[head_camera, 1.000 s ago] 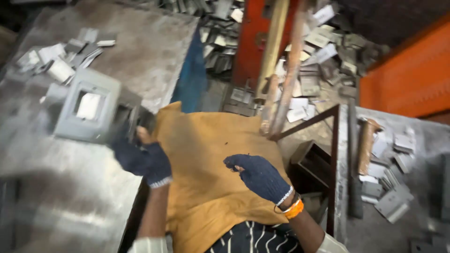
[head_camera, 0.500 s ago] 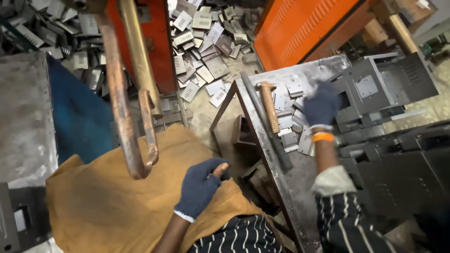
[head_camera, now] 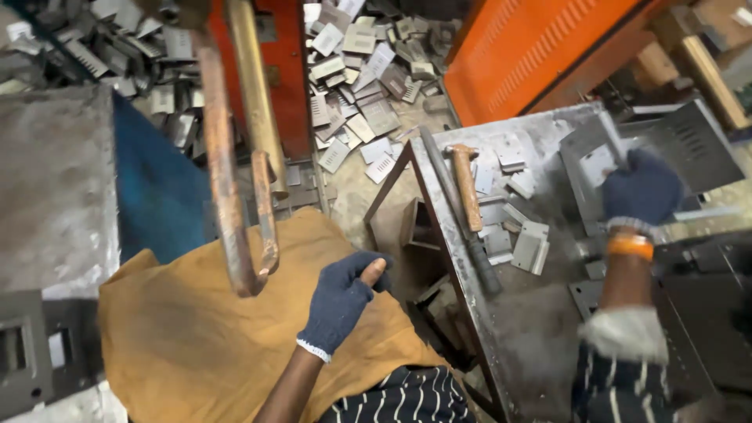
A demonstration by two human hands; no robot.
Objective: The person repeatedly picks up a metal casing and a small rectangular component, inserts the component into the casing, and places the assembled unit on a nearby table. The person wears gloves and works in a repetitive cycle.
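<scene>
Since the picture half a second ago the view has shifted only a little: the right hand (head_camera: pixel 641 188) remains stretched out to the metal box (head_camera: pixel 666 153) on the right bench (head_camera: pixel 540 329), and the left hand (head_camera: pixel 341 299) remains low over the lap

In the head view the right hand, in a dark blue glove with an orange band at the wrist, lies on the near part of the grey box. Its fingers curl down over the sheet, but I cannot tell if they really clamp it or only press on it. The box stands at the far right of the bench, tilted, its long side running from the hand away to the upper right. The right hand is much the nearer one; the left is well apart from it.

The left hand rests over the orange cloth (head_camera: pixel 188 337), fingers loosely closed into a fist with the bare thumb tip sticking up, holding nothing that I can see.

Between the two hands, on the bench, lies a hammer (head_camera: pixel 468 196) with a wooden handle, pointing away from the person, and small cut metal plates (head_camera: pixel 529 249) are scattered just beside it. Two rusty bent rods (head_camera: pixel 235 172) hang down at the left, above the cloth. Many metal offcuts (head_camera: pixel 364 86) cover the floor further away
</scene>
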